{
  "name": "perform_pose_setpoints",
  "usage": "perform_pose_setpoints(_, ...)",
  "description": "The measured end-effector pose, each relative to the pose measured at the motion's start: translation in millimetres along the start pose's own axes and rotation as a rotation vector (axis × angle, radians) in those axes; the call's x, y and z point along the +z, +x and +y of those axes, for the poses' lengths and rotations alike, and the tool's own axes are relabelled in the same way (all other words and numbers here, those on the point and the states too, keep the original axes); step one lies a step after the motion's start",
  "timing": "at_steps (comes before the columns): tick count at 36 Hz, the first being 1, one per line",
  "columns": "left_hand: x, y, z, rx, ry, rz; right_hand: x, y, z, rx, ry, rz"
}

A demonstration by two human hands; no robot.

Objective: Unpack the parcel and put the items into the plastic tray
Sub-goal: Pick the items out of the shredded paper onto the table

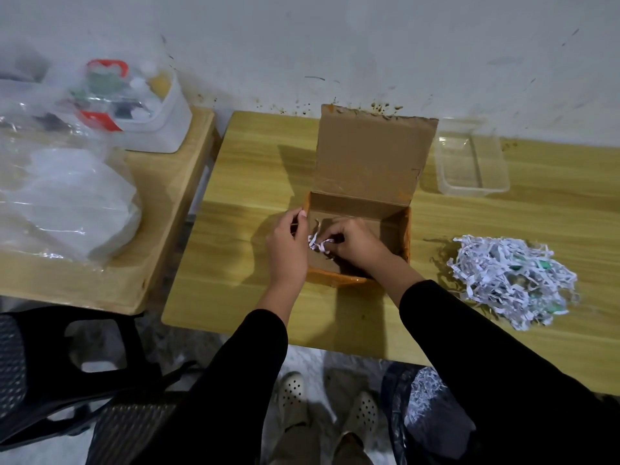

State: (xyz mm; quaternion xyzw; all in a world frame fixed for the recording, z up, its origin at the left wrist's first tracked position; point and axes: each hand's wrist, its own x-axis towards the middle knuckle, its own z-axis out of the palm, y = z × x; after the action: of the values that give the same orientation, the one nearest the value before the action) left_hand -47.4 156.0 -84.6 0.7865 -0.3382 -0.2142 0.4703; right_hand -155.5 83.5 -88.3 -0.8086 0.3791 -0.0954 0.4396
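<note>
**Paper shreds pinched inside the open parcel**

We see the right hand (357, 241) reaching down into the cardboard box (391, 226), its fingertips closed on a small tuft of white shredded paper (318, 245). The left hand (287, 245) sits just beside it at the box's left wall, fingers curled near the same tuft; we cannot tell whether it grips the shreds or the cardboard edge.

Around both hands the box stands open, its lid flap (369, 156) upright behind them. Little else shows on the box floor; any items there are hidden by the hands.

Right of the grip, well apart on the wooden table (241, 182), lies a heap of shredded paper (510, 280) with green bits showing in it. Farther back and to the right, beside the flap, stands the clear plastic tray (473, 166).
</note>
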Motion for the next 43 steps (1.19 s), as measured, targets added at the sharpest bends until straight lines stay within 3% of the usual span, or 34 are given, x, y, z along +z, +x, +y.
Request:
perform_pose_setpoints(9, 1, 0, -1, 0.01, -0.019, 0.01, 1, 4, -11, -0.049, -0.277, -0.057)
perform_pose_setpoints(18, -1, 0, -2, 0.006, -0.006, -0.012, 3, 0, -15, 0.012, -0.365, -0.123)
perform_pose_setpoints(25, -3, -2, 1, 0.013, -0.023, 0.007, 1, -5, -5, 0.059, -0.223, 0.032)
perform_pose_setpoints(37, -7, -2, 11, -0.005, 0.064, -0.036, -20, -14, -11, 0.154, -0.146, 0.128)
perform_pose_setpoints(43, -7, 0, 33, 0.02, 0.225, -0.017, -62, -38, -16, 0.135, -0.078, 0.325)
